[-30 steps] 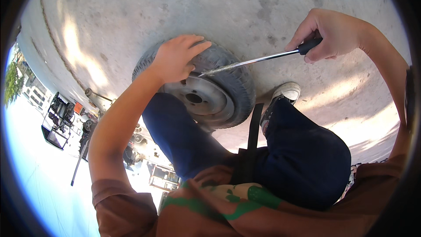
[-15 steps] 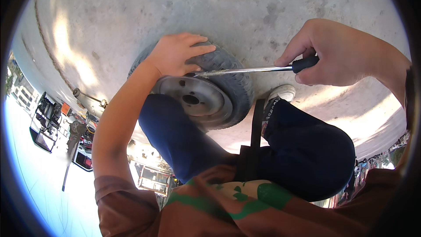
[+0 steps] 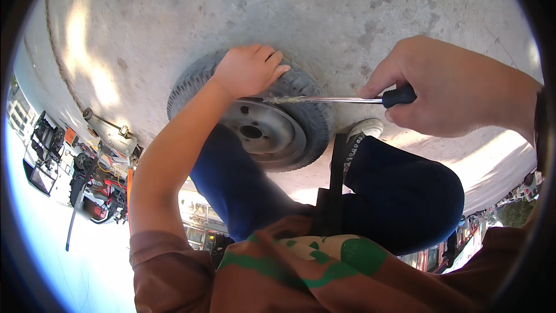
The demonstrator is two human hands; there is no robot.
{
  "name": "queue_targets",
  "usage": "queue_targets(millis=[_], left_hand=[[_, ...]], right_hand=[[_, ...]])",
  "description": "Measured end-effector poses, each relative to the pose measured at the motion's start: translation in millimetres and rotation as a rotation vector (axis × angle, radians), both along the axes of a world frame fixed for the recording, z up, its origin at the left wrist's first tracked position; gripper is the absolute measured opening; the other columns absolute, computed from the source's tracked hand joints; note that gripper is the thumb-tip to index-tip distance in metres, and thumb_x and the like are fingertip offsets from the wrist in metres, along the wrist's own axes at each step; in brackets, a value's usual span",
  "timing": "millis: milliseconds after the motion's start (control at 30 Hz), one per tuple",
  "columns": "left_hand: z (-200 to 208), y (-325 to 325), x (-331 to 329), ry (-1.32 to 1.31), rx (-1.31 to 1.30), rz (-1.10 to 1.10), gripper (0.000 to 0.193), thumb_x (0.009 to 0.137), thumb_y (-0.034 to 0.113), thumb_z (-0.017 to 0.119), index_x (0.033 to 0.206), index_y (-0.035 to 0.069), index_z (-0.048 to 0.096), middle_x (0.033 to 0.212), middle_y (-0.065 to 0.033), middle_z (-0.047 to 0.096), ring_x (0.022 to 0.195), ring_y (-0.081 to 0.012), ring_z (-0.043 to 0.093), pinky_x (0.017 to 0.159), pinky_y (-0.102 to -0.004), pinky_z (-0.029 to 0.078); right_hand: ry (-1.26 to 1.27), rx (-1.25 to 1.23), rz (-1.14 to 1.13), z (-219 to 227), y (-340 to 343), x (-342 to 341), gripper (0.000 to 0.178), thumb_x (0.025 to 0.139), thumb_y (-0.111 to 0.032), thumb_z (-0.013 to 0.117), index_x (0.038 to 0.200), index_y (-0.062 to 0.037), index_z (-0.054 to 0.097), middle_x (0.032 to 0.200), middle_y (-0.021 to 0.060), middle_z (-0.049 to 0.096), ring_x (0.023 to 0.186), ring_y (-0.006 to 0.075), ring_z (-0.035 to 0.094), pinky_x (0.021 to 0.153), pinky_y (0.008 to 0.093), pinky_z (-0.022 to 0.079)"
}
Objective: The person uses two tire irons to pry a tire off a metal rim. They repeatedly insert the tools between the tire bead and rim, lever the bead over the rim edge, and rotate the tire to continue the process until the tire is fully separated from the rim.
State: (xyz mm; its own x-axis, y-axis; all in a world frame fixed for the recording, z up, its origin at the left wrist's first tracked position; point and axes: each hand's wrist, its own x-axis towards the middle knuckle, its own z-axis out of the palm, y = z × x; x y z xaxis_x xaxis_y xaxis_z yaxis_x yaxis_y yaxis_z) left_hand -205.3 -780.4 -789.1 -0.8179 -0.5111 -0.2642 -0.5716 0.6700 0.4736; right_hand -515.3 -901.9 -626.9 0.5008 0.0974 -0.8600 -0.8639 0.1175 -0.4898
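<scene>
Right hand [image 3: 443, 90] had its grip wrapped snugly round the long tool [image 3: 398, 96], left hand [image 3: 250, 71] half-open over the tyre [image 3: 318, 119] on the concrete [image 3: 278, 6]. With the tool's end by the rim [image 3: 281, 130], slow, steady leverage probably beat jerking, imo.

The left hand [image 3: 248, 72] touches a tire [image 3: 319, 119]; the right hand [image 3: 437, 90] grips a black-handled tool [image 3: 347, 99].

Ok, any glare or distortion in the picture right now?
Head view: sky blown out at lower left; sunlit patches glare on the concrete, while the wheel is shaded; black, bent fisheye edges. Same head view: the tip of the black-handled tool is hard to make out by the left hand.
</scene>
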Motion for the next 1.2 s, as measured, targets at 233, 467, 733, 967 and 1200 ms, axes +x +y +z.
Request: queue_targets(millis=[233, 467, 733, 967, 1200], left_hand=[[-5.5, 0.4, -3.2, 0.010, -0.006, 0.033, 0.018, 0.094, 0.028, 0.069, 0.088, 0.011, 0.071, 0.082, -0.0034, 0.063, 0.073, -0.0224, 0.063, 0.061, -0.0355, 0.053], [-14.5, 0.5, -4.1, 0.050, -0.011, 0.079, 0.023, 0.095, 0.029, 0.067, 0.080, 0.011, 0.069, 0.076, -0.0042, 0.059, 0.070, -0.0230, 0.062, 0.059, -0.0355, 0.052], [-9.7, -2.4, -10.1, 0.021, 0.015, 0.073, 0.026, 0.096, 0.029, 0.064, 0.078, 0.011, 0.069, 0.076, -0.0052, 0.060, 0.071, -0.0242, 0.062, 0.059, -0.0375, 0.053], [-10.1, 1.4, -5.5, 0.005, 0.040, 0.111, 0.028, 0.097, 0.029, 0.062, 0.079, 0.010, 0.069, 0.077, -0.0062, 0.061, 0.073, -0.0253, 0.063, 0.061, -0.0389, 0.054], [-13.7, -5.9, -10.6, 0.032, 0.054, 0.053, 0.027, 0.098, 0.029, 0.062, 0.080, 0.010, 0.070, 0.078, -0.0071, 0.061, 0.074, -0.0267, 0.064, 0.063, -0.0401, 0.054]], right_hand=[[-0.078, -0.026, -0.085, 3.5, 19.4, -8.4, 0.035, 0.090, -0.003, 0.069, 0.125, -0.0018, 0.072, 0.080, 0.0114, 0.067, 0.070, 0.0189, 0.064, 0.067, 0.0334, 0.053], [-0.050, 0.020, 0.132, -37.8, -40.7, 15.8, 0.033, 0.089, 0.003, 0.068, 0.121, -0.0011, 0.074, 0.081, 0.0120, 0.068, 0.069, 0.0171, 0.065, 0.065, 0.0327, 0.052], [0.126, 0.121, -0.156, 31.4, 25.5, 15.8, 0.042, 0.092, -0.003, 0.065, 0.133, -0.0068, 0.066, 0.088, 0.0185, 0.072, 0.076, 0.0271, 0.070, 0.070, 0.0372, 0.056], [-0.038, -0.047, -0.096, 25.6, 47.3, 7.7, 0.037, 0.087, -0.004, 0.061, 0.122, -0.0021, 0.071, 0.102, 0.0223, 0.072, 0.090, 0.0375, 0.070, 0.079, 0.0424, 0.057], [0.023, 0.028, -0.039, 50.2, 49.7, 28.7, 0.040, 0.087, -0.001, 0.060, 0.126, -0.0017, 0.067, 0.091, 0.0203, 0.071, 0.086, 0.0372, 0.071, 0.073, 0.0443, 0.056]])
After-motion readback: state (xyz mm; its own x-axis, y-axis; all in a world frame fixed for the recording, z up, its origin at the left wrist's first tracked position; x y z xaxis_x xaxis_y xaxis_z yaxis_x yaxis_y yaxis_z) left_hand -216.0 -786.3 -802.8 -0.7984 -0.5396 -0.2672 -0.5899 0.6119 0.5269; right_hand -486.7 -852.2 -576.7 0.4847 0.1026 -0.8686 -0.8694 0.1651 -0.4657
